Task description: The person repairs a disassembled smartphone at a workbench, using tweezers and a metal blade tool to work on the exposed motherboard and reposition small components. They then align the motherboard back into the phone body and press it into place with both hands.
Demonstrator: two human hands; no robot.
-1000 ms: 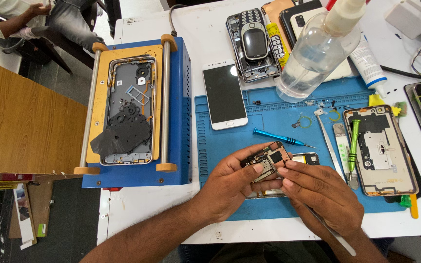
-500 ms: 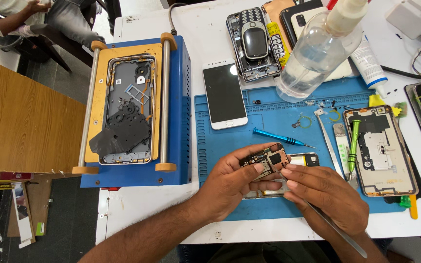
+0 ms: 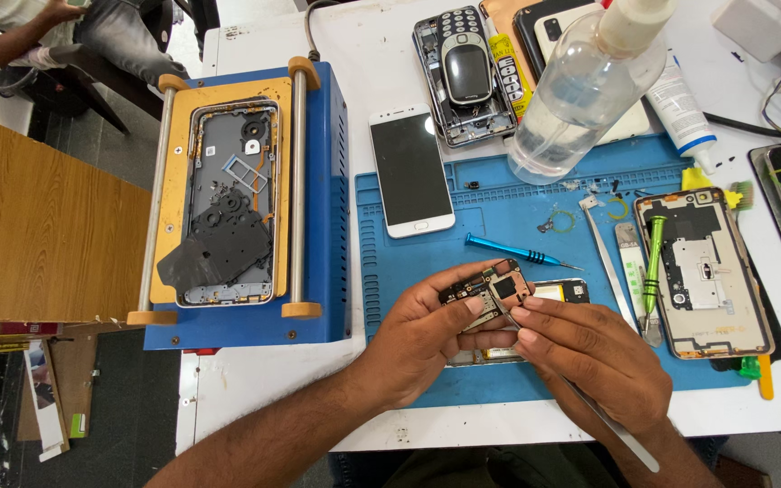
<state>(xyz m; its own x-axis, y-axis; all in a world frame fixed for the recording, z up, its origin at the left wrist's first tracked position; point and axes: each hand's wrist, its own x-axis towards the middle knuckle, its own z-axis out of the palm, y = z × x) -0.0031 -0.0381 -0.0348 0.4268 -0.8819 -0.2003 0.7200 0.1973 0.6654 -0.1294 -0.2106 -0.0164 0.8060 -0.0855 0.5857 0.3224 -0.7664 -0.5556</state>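
The left hand (image 3: 422,339) is closed around a small phone circuit board (image 3: 490,291), with the thumb on its near edge and the fingers behind it. The board is lifted a little above the blue work mat (image 3: 427,262) and is tilted toward the camera. The right hand (image 3: 589,348) is also closed, gripping a thin metal tool (image 3: 612,425) like a pen; its long handle goes back under the palm toward the person, and its tip meets the board near the left thumb. Under both hands lies an opened phone (image 3: 564,291), only partly visible, on the mat.

The mat lies on a white worktop (image 3: 255,380). Just behind the hands on the mat is a blue screwdriver (image 3: 517,250). To the right are metal tweezers (image 3: 607,262), a green screwdriver (image 3: 653,267) and an open phone back housing (image 3: 707,271) with its inner parts showing. A white smartphone (image 3: 411,170) lies face up at the far left edge of the mat. Behind it is an old keypad phone (image 3: 467,68) resting in an open frame, and beside that a clear plastic bottle (image 3: 585,95) and a white tube (image 3: 680,108). At the left of the worktop stands a blue and yellow heating machine (image 3: 318,181) with a phone frame (image 3: 228,203) lying on its plate. Another person (image 3: 65,32) sits at the far left, well apart
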